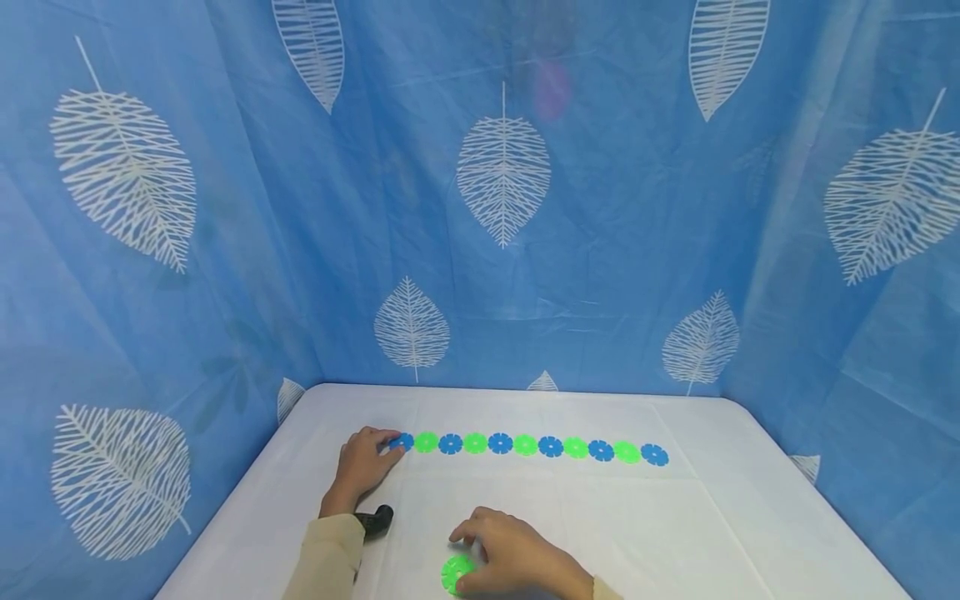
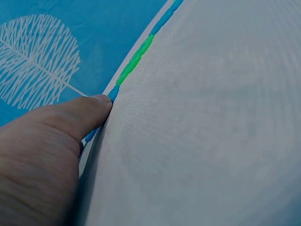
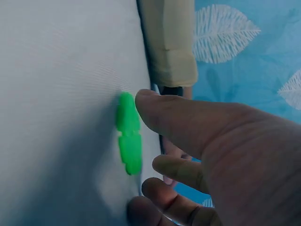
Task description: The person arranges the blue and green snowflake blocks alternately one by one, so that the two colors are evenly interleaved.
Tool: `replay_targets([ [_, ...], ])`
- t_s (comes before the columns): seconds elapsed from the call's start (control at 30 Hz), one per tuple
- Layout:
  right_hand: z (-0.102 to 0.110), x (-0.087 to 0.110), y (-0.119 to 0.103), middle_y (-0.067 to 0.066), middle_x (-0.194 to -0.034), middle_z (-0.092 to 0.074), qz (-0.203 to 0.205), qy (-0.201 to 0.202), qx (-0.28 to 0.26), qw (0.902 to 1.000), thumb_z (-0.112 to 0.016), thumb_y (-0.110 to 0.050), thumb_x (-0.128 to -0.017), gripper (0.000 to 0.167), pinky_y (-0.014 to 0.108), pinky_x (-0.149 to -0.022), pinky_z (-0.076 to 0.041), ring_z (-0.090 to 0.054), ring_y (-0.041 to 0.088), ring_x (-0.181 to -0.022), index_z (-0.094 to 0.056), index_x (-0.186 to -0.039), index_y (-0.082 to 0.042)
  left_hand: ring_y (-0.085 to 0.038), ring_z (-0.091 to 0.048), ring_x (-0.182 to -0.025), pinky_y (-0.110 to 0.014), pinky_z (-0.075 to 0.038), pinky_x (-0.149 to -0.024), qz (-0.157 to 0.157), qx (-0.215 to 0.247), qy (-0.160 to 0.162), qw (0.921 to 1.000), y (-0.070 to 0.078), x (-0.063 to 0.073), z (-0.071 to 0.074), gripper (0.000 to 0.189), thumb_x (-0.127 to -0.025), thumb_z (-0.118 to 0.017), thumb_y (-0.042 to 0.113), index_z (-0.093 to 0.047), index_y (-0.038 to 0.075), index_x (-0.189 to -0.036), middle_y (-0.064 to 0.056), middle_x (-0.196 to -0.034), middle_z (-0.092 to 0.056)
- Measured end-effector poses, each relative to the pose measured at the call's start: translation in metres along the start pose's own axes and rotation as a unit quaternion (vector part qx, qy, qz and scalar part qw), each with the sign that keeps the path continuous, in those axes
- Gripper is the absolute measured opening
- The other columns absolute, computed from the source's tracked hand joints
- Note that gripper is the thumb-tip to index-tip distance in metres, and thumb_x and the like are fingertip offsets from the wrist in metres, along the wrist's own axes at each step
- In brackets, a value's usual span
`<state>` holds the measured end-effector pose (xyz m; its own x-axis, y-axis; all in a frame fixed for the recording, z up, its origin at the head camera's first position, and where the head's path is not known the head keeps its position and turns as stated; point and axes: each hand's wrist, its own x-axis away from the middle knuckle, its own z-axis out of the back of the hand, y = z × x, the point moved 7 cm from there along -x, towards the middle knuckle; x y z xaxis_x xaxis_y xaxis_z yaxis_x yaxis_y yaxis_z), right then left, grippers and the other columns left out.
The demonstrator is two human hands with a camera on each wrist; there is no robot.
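Observation:
Blue and green notched plastic interlocking discs [image 1: 500, 443] alternate in a long row across the white table. My left hand [image 1: 363, 459] is at the row's left end, thumb and fingertips gripping the edges of the end blue disc [image 1: 406, 441]. In the left wrist view, the thumb [image 2: 89, 110] touches a blue piece, and the other fingers are hidden. A single green disc [image 1: 454, 573] lies near the table's front. My right hand [image 1: 508, 552] is over its right side, fingers spread and bent. The right wrist view shows the thumb [image 3: 174, 113] beside this green disc [image 3: 129, 134].
The row runs along the far part of the white table [image 1: 600, 525]. Blue curtains [image 1: 600, 250] with white leaf prints rise behind the table and at both sides. A black strap with a dark device [image 1: 377, 521] sits on the left wrist.

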<state>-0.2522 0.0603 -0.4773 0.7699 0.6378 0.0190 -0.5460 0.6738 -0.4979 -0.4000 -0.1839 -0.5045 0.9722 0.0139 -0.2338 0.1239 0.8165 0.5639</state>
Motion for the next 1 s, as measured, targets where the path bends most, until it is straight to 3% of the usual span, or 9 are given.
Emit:
replay_targets([
  [0.27, -0.0052, -0.0008, -0.004, -0.02, -0.099, -0.058, 0.011, 0.009, 0.032, 0.9994, -0.087, -0.049, -0.071, 0.054, 0.016, -0.066, -0.046, -0.048, -0.007, -0.078, -0.07, -0.12, -0.033, -0.032, -0.056, -0.118, -0.056, -0.042, -0.101, 0.007, -0.001, -0.001, 1.0, -0.0041, -0.0005, -0.0024, 0.038, -0.09, -0.073, 0.037, -0.072, 0.019, -0.124, -0.012, -0.123, -0.064],
  [1.0, -0.0046, -0.002, 0.0001, -0.02, -0.097, -0.058, 0.023, -0.005, 0.013, 0.9996, -0.086, -0.047, -0.073, 0.041, 0.015, -0.066, -0.045, -0.049, -0.007, -0.078, -0.073, -0.109, -0.033, -0.033, -0.057, -0.115, -0.056, -0.042, -0.1, 0.0, 0.001, 0.005, 1.0, 0.001, -0.0007, 0.0014, 0.037, -0.09, -0.073, 0.036, -0.072, 0.018, -0.123, -0.013, -0.12, -0.064],
])
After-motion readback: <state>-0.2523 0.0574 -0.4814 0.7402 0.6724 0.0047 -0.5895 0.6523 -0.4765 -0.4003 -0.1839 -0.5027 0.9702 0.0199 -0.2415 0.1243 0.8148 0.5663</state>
